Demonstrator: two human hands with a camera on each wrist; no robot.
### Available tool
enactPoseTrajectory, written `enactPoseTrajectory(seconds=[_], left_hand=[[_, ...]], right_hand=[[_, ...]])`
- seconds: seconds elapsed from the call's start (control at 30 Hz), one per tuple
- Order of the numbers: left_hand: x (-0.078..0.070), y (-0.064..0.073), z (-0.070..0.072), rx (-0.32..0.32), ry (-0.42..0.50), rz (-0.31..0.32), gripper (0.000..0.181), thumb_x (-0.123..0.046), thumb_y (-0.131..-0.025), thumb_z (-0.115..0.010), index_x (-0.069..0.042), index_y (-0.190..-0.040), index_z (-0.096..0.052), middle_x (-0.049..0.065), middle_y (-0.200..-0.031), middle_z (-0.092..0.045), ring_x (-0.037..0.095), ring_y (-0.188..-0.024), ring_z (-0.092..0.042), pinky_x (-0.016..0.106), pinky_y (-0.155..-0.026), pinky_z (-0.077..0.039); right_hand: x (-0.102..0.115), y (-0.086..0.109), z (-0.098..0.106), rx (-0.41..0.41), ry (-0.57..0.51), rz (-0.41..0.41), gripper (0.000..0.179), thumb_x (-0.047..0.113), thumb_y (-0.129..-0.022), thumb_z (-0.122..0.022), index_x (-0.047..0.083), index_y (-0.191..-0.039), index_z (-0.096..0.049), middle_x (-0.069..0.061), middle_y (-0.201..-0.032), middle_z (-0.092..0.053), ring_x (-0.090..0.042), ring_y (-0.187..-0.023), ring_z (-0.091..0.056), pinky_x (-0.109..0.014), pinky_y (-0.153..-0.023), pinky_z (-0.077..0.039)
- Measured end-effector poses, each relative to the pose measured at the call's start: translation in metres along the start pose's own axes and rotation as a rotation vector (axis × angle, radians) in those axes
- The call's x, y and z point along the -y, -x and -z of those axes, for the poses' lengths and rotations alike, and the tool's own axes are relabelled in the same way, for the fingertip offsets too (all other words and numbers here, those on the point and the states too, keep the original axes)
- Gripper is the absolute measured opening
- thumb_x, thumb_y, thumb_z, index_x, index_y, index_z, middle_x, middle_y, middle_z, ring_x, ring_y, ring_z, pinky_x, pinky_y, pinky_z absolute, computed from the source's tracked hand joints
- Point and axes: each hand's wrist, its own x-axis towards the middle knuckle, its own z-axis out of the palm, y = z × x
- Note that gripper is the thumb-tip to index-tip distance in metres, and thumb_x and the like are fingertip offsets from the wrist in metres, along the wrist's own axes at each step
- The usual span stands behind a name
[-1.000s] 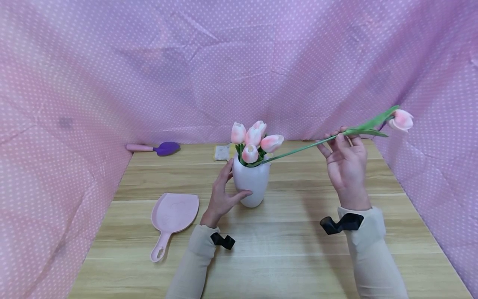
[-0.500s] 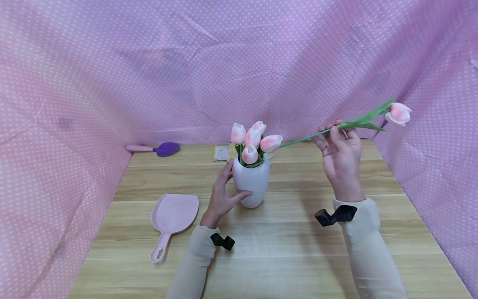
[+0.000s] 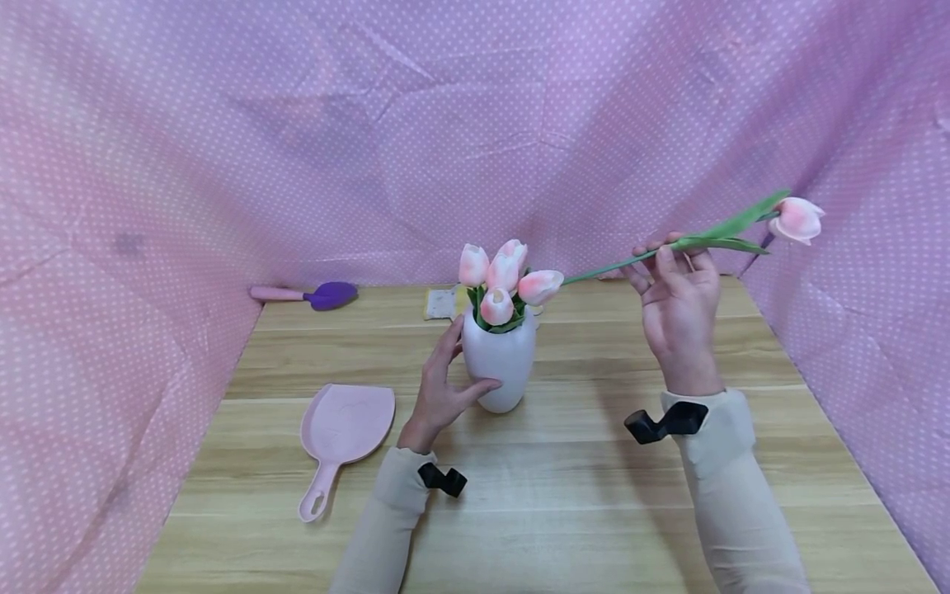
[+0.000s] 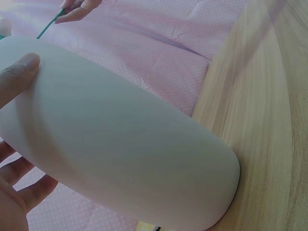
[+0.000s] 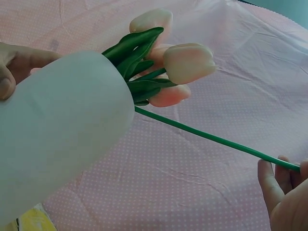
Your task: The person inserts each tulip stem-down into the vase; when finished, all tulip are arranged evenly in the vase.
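Observation:
A white vase (image 3: 499,371) stands on the table with several pink-and-white tulips (image 3: 502,271) in its mouth. My left hand (image 3: 441,392) holds the vase from the left, its thumb across the front and its fingers round the far side. Off to the right, my right hand (image 3: 683,318) pinches a single tulip (image 3: 797,220) by its green stem (image 5: 211,137), just below the leaves. That flower slants, its bloom up and to the right. The stem's lower end is hidden at the vase's rim, so I cannot tell whether it is inside.
A pink dustpan (image 3: 349,425) lies on the wooden table (image 3: 564,528) left of the left hand. Farther back is a purple trowel (image 3: 331,296) with a pink handle. Behind the vase lies a small white-and-yellow packet (image 3: 440,304). Pink dotted cloth (image 3: 386,148) encloses the table.
My right hand has moved slightly up and left with the tulip. The stem's lower part has shifted from in front of the vase's rim to behind the bunch. The left hand stays still.

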Motion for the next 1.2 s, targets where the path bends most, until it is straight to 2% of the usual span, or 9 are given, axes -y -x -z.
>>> enactPoseTrajectory(seconds=[0.4,0.83,1.03,1.2], left_hand=[[0.0,0.001,0.0,0.003,0.01,0.011,0.108,0.005,-0.065,-0.09,-0.002,-0.154,-0.03,0.026,-0.151,-0.045,0.044,-0.133,-0.05,0.061,-0.102,-0.053],[0.0,0.0,0.0,0.003,0.006,0.006,0.108,0.005,-0.065,-0.09,0.0,-0.154,-0.029,0.026,-0.153,-0.043,0.042,-0.135,-0.048,0.06,-0.102,-0.053],[0.001,0.001,0.0,-0.001,0.003,-0.011,0.108,0.005,-0.064,-0.09,0.001,-0.154,-0.03,0.026,-0.153,-0.044,0.041,-0.135,-0.049,0.06,-0.101,-0.054],[0.002,0.001,0.0,-0.005,0.003,-0.007,0.109,0.005,-0.064,-0.091,0.0,-0.154,-0.03,0.025,-0.154,-0.043,0.036,-0.137,-0.048,0.06,-0.102,-0.054]], right_hand=[[-0.005,0.001,-0.005,0.13,0.009,-0.03,0.009,-0.006,-0.095,-0.057,-0.004,-0.104,-0.057,-0.014,-0.088,-0.067,-0.024,-0.077,-0.071,-0.037,-0.069,-0.066],[-0.014,0.004,-0.016,0.167,0.138,-0.032,0.01,-0.004,-0.095,-0.059,0.0,-0.104,-0.056,-0.012,-0.091,-0.066,-0.023,-0.08,-0.072,-0.035,-0.071,-0.066],[-0.012,0.002,-0.022,0.185,0.15,0.021,0.012,-0.005,-0.094,-0.06,-0.002,-0.104,-0.056,-0.013,-0.089,-0.066,-0.023,-0.078,-0.071,-0.034,-0.068,-0.066],[-0.015,0.005,-0.023,0.199,0.177,0.004,0.012,-0.004,-0.094,-0.061,0.0,-0.105,-0.058,-0.011,-0.089,-0.067,-0.022,-0.08,-0.072,-0.034,-0.07,-0.066]])
